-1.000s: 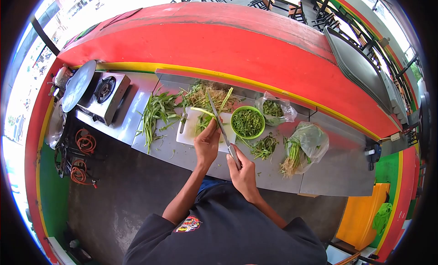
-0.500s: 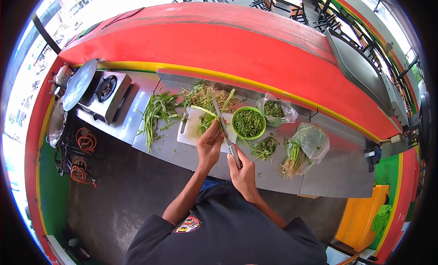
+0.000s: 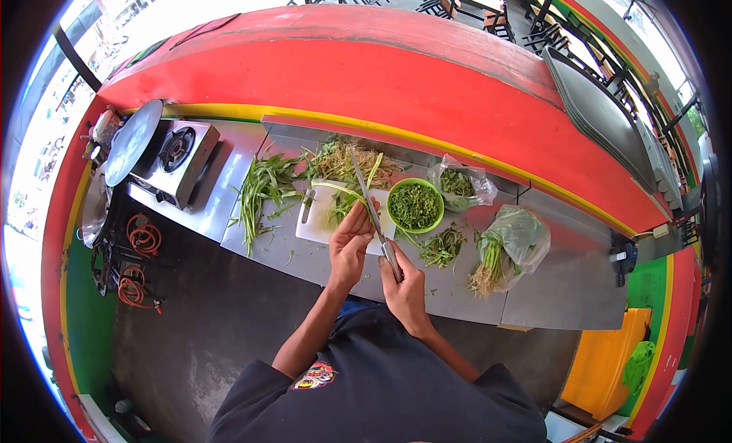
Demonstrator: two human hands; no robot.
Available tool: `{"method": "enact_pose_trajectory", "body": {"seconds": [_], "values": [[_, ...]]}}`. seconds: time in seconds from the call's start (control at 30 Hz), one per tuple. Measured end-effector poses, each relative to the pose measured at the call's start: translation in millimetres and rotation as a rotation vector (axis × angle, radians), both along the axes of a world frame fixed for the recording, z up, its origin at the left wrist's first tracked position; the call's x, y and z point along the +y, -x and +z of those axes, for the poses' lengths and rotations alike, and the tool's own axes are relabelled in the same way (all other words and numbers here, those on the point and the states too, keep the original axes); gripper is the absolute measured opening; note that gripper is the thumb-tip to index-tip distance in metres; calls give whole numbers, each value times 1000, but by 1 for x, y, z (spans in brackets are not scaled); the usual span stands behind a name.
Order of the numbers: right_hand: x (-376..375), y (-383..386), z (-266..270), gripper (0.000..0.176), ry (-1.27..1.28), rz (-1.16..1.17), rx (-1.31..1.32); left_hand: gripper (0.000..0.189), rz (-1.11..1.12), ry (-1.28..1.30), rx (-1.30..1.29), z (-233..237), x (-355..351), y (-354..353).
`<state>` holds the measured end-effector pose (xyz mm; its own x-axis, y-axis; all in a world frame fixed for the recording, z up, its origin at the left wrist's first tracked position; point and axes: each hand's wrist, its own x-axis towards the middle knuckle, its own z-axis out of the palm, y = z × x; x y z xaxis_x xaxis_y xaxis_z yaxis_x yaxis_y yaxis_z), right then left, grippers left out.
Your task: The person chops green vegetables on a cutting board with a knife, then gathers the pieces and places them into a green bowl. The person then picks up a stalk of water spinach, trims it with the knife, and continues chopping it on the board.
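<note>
My left hand (image 3: 349, 245) is closed on green stems (image 3: 335, 186) over the front of the white cutting board (image 3: 313, 223). Beside it, my right hand (image 3: 406, 292) grips the handle of a long knife (image 3: 369, 200), whose blade points away from me and crosses the stems. Some cut leaves lie on the board under the stems. A green bowl (image 3: 415, 206) of chopped greens stands just right of the board. Behind the board is a pile of roots and stems (image 3: 335, 161). Long leafy greens (image 3: 264, 191) lie to its left.
A gas stove (image 3: 178, 157) stands at the left end of the metal counter. On the right are a bag of greens (image 3: 458, 185), loose herbs (image 3: 444, 245) and a bagged bunch with roots (image 3: 503, 252). A red wall (image 3: 366, 73) runs behind the counter.
The stems in my left hand have shifted slightly, with their left part now lower over the board. The knife has hardly moved.
</note>
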<state>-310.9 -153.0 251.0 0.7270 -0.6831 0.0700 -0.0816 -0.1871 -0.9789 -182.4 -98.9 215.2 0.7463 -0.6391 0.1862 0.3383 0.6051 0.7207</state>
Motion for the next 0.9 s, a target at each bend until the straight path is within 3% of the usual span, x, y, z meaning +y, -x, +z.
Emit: {"method": "enact_pose_trajectory", "body": {"seconds": [0.27, 0.37, 0.43, 0.53, 0.9], "values": [[2, -3, -6, 36, 69, -1, -39, 73, -31, 52, 55, 3, 6, -1], [2, -3, -8, 37, 86, 2, -38, 58, -11, 42, 95, 6, 6, -2], [2, -1, -3, 37, 58, 39, 6, 45, 97, -106, 185, 9, 2, -1], [4, 0, -4, 38, 48, 62, 6, 43, 183, -157, 181, 1, -2, -5], [8, 10, 4, 38, 35, 107, 68, 34, 300, -157, 198, 2, -2, -18]]}}
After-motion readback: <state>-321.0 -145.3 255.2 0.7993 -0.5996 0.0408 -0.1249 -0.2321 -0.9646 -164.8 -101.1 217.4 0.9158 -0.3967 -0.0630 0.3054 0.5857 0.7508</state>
